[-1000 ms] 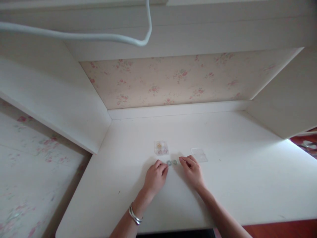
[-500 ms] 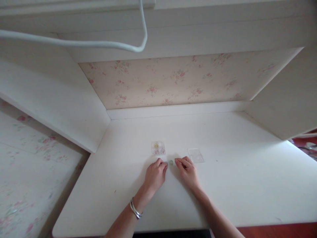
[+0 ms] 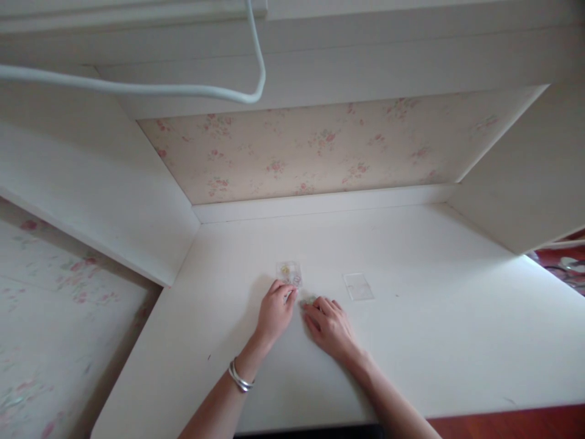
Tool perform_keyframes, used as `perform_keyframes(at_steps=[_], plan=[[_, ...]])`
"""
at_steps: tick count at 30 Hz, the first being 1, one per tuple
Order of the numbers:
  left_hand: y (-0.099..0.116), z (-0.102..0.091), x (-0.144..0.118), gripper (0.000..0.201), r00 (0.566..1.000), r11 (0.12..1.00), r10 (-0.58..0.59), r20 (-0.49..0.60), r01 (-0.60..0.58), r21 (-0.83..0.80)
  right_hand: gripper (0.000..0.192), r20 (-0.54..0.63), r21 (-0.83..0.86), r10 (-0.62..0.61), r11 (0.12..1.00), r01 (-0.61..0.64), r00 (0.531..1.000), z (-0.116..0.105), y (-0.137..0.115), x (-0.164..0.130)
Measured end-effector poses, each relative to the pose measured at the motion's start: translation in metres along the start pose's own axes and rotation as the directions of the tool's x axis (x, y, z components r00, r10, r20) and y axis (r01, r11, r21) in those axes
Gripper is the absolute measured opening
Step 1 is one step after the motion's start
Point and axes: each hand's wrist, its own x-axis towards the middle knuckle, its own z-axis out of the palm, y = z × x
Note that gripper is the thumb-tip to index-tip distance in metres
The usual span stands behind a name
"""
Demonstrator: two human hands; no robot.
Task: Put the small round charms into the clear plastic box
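Note:
A small clear plastic box [image 3: 295, 266] with compartments stands on the white tabletop, with tiny yellow and reddish pieces inside. My left hand [image 3: 276, 310], a silver bracelet at its wrist, reaches to the box's near edge. Its thumb and forefinger are pinched together, and what lies between them is too small to make out. To the right, my right hand [image 3: 333, 328] rests low on the table with curled fingers. Its fingertips close around a small pale green piece [image 3: 309, 300], partly hidden by them. A flat clear lid [image 3: 359, 286] lies beyond the right hand.
The white tabletop [image 3: 434, 317] runs between side panels to a back ledge [image 3: 320, 204] below flowered wallpaper. A white cable [image 3: 173, 90] hangs across the upper left. A dark fleck [image 3: 209, 356] lies left of my forearm. Blurred items [image 3: 564, 265] show past the right edge.
My left hand has moved forward from beside the green piece to the box. My right hand has shifted left onto the green piece. The view has shifted slightly.

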Motion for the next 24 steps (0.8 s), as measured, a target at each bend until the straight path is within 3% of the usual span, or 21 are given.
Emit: perform_keyframes(at_steps=[4,9,16,24], plan=[[0.002,0.001,0.019,0.021,0.999,0.993,0.033,-0.015,-0.031,0.115,0.020,0.006,-0.055,-0.011,0.998,0.011,1.000,0.004,0.001,0.001],[0.002,0.005,0.026,0.021,0.998,0.976,0.027,0.052,-0.038,0.215,0.019,0.022,-0.064,-0.028,0.997,0.030,0.999,0.009,0.005,-0.001],[-0.003,-0.003,-0.002,0.023,1.000,0.996,0.005,-0.009,-0.004,0.088,0.017,0.039,-0.081,-0.056,0.995,0.059,0.998,0.009,0.008,-0.002],[-0.005,0.003,-0.038,0.022,0.987,0.997,-0.003,0.159,0.014,-0.069,0.022,-0.044,0.082,0.083,0.993,-0.079,0.996,0.008,0.007,0.000]])
